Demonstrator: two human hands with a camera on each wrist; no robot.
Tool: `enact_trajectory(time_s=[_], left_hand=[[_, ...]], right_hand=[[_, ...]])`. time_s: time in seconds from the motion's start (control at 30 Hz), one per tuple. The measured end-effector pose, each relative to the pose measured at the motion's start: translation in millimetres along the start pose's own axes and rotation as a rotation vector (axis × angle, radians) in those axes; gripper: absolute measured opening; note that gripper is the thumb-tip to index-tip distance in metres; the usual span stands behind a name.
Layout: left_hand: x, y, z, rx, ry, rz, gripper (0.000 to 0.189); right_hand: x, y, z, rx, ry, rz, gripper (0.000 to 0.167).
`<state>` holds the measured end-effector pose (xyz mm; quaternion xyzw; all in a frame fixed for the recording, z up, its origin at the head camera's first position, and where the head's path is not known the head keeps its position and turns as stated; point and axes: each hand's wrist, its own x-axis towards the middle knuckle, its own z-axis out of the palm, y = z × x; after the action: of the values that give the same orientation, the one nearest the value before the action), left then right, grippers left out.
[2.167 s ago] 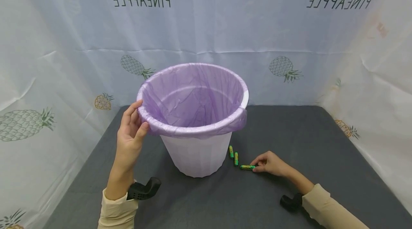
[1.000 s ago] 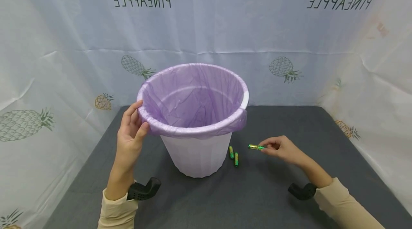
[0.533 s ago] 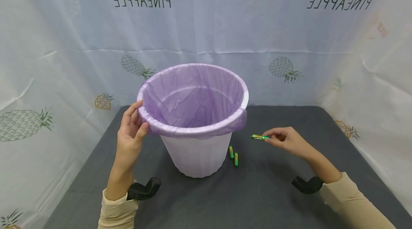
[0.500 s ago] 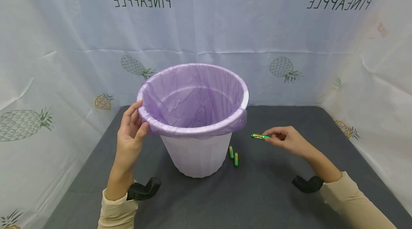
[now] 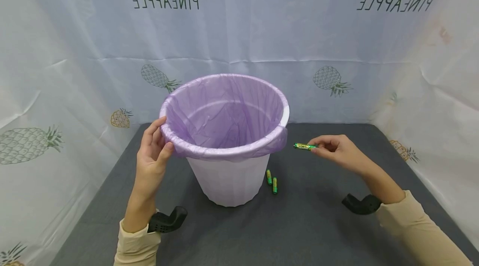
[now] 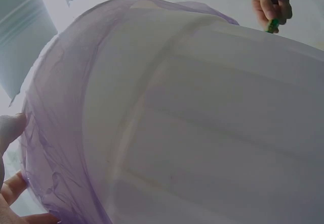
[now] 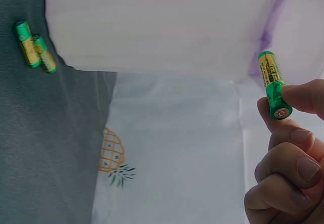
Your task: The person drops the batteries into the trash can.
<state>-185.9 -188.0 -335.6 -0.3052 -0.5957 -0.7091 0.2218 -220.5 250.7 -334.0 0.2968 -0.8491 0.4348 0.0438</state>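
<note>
A white trash can [image 5: 228, 178] lined with a purple plastic bag [image 5: 220, 120] stands upright on the dark tabletop. My left hand [image 5: 151, 153] holds its rim at the left side, thumb toward the front and fingers farther back. To the right of the can, my right hand [image 5: 337, 149] pinches a green and yellow battery [image 5: 304, 146] by one end, between thumb and index finger, above the table and just below rim height. The right wrist view shows the battery [image 7: 271, 82] tilted, its other fingers curled below it. Two similar batteries [image 5: 269, 177] [image 5: 275, 185] lie by the can's base.
A dark grey cloth [image 5: 318, 224] covers the table. Pale curtains [image 5: 262, 29] with pineapple prints hang behind and at both sides. A black wrist mount [image 5: 361, 204] sits on the right forearm, another [image 5: 168, 219] on the left.
My right hand has picked the third battery off the table and raised it, moving up and slightly to the right. My left hand and the trash can stay put.
</note>
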Motion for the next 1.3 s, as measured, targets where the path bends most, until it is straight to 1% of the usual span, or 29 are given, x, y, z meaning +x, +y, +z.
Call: enact_trajectory(time_s=[0.07,0.17,0.33,0.57,0.63,0.9,1.0,1.13,1.3], left_hand=[[-0.2,0.4,-0.2,0.002,0.003,-0.003,0.052],[-0.3,1.1,-0.2,0.005,0.004,-0.005,0.052],[0.0,-0.1,-0.4,0.0,-0.006,0.008,0.052],[0.7,-0.4,0.4,-0.002,-0.004,0.003,0.052],[0.7,-0.1,0.6,-0.003,-0.005,0.0,0.052],[0.6,1.0,1.1,-0.001,0.012,-0.009,0.052],[0.6,1.5,1.3,0.0,0.008,-0.009,0.052],[0.1,2.0,1.5,-0.004,0.002,-0.004,0.052],[-0.2,2.6,1.9,0.003,0.015,-0.015,0.052]], right_hand=[[2.2,-3,-2,-0.006,0.006,-0.006,0.014],[4.5,-9,-6,-0.017,0.019,0.01,0.013],[9.3,-18,-13,-0.04,0.041,0.02,0.014],[15.6,-27,-20,-0.03,0.053,-0.007,0.03],[17.5,-30,-22,-0.025,0.054,-0.011,0.032],[25.4,-43,-28,-0.043,0.072,-0.035,0.031],[27.0,-48,-29,-0.043,0.084,-0.039,0.029],[29.1,-53,-31,-0.028,0.105,-0.053,0.029],[34.6,-59,-32,-0.001,0.147,-0.063,0.032]])
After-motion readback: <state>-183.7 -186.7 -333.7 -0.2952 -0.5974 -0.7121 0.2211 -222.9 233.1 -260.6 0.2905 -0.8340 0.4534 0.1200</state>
